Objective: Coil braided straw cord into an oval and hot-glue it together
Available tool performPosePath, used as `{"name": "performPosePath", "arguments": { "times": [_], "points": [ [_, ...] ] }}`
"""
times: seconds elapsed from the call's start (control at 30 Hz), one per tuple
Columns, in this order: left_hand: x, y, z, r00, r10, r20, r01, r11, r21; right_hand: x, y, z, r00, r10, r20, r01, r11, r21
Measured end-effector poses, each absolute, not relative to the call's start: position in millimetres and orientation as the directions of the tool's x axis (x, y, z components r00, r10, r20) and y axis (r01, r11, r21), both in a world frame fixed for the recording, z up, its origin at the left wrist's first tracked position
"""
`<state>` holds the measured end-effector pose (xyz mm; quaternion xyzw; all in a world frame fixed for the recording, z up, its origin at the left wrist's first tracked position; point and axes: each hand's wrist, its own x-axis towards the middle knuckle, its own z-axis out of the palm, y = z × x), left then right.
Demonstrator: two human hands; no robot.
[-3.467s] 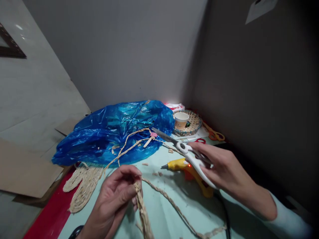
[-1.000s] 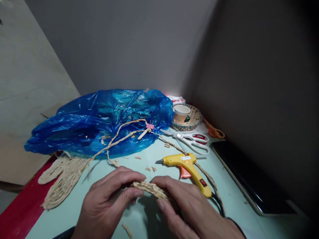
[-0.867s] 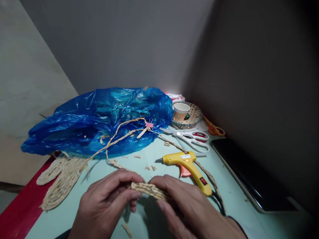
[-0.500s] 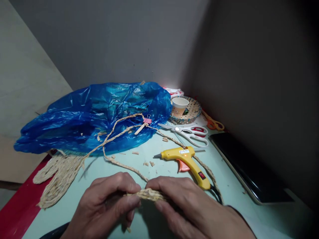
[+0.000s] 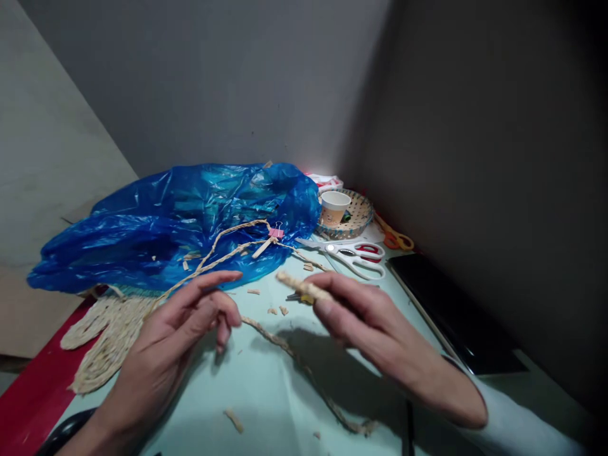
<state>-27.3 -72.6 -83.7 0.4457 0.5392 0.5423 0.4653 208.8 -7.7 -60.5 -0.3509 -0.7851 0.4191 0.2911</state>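
My right hand [image 5: 363, 316] pinches a short tan piece of braided straw [image 5: 301, 286] between thumb and fingers, raised above the table. Its free end points left. Behind this hand, the yellow glue gun is mostly hidden; its dark nozzle [image 5: 293, 296] shows. My left hand [image 5: 190, 323] hovers to the left with the index finger stretched out and the others loosely bent, apparently holding nothing. A twisted straw cord [image 5: 297, 358] emerges from behind its fingers and runs along the table to the lower right. Left of that hand lies a flat, lobed woven straw piece [image 5: 102, 335].
A crumpled blue plastic bag [image 5: 190, 209] fills the back left, with a pink binder clip [image 5: 276, 233] on cord beside it. White-handled scissors [image 5: 356, 256], a basket [image 5: 363, 212] with a paper cup [image 5: 334, 209], orange scissors [image 5: 396, 239] and a black tablet [image 5: 451, 310] lie right.
My hands have moved apart and up. My left hand has let go of the braided straw piece, which my right hand now holds alone. The right hand now covers most of the glue gun.
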Motion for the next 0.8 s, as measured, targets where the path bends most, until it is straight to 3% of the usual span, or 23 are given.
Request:
{"name": "performPosePath", "arguments": {
  "times": [0.13, 0.3, 0.5, 0.7, 0.8],
  "points": [
    [-29, -71, -88, -0.286, 0.957, 0.051, 0.186, 0.004, 0.983, 209, 0, -66, -0.483, 0.855, 0.189, 0.336, 0.381, -0.861],
    [-17, -78, -94, -0.189, 0.98, -0.055, 0.055, 0.067, 0.996, 201, -16, -78, -0.588, 0.751, 0.3, 0.366, 0.578, -0.73],
    [2, -83, -95, -0.132, 0.975, -0.18, -0.127, 0.163, 0.978, 198, -37, -79, -0.607, 0.747, 0.272, 0.367, 0.567, -0.738],
    [2, -81, -96, -0.101, 0.978, -0.182, -0.106, 0.171, 0.979, 197, -47, -85, -0.537, 0.828, 0.162, 0.474, 0.456, -0.753],
    [-1, -80, -104, -0.044, 0.981, -0.188, -0.038, 0.186, 0.982, 196, -46, -87, -0.546, 0.809, 0.216, 0.437, 0.495, -0.751]
  ]
}}
